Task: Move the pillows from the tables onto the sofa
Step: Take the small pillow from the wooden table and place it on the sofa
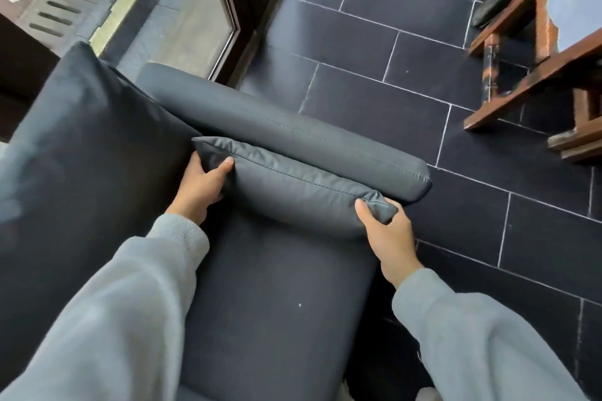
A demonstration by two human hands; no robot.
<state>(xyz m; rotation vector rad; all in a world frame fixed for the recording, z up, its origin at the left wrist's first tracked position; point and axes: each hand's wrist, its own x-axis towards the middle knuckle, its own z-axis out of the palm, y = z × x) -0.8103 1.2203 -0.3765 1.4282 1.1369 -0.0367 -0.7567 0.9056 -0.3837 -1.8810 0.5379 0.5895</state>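
Observation:
A dark grey pillow [293, 185] stands on edge on the sofa seat [270, 296], leaning against the padded armrest [293, 133]. My left hand [198, 189] grips its far corner, thumb on the front face. My right hand [387, 238] pinches its near corner by the armrest's front end. A large dark back cushion [84, 153] stands upright at the left of the seat. Both of my arms are in light grey sleeves.
A dark tiled floor [423, 107] lies to the right of the sofa. A wooden table [534, 52] with a glass top stands at the upper right, a dark object on its edge. A glass door frame [241, 10] rises behind the armrest.

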